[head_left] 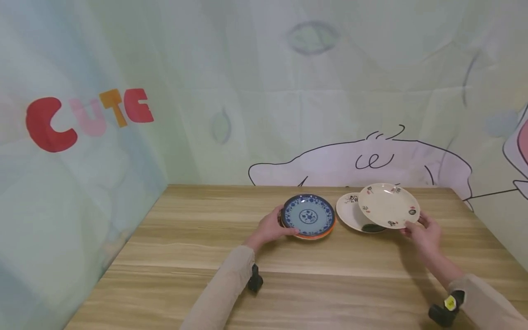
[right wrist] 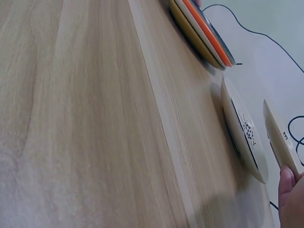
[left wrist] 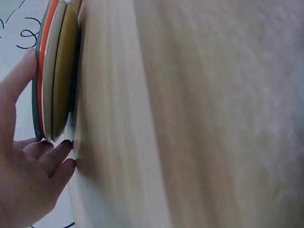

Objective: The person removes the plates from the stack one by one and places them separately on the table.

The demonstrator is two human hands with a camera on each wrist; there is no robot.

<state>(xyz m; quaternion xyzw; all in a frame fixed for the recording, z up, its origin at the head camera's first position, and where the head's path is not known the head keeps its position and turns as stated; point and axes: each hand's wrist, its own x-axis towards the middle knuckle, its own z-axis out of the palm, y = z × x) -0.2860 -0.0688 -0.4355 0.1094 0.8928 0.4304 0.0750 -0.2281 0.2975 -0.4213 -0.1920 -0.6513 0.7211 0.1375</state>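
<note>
At the far middle of the table, my left hand holds the edge of a stack of plates, thumb on the rim. On top is a blue patterned plate; an orange-edged plate, a cream one and a mustard-brown plate show beneath it. My right hand pinches the right edge of a cream plate with small red and black motifs, lifted and tilted. Below and left of it, a white plate with a dark floral print lies on the table, partly hidden by the raised plate.
The wood-grain table runs back to a printed cloth backdrop with a line-drawn figure. Another cloth with the letters CUTE hangs at the left. Each wrist carries a small black camera.
</note>
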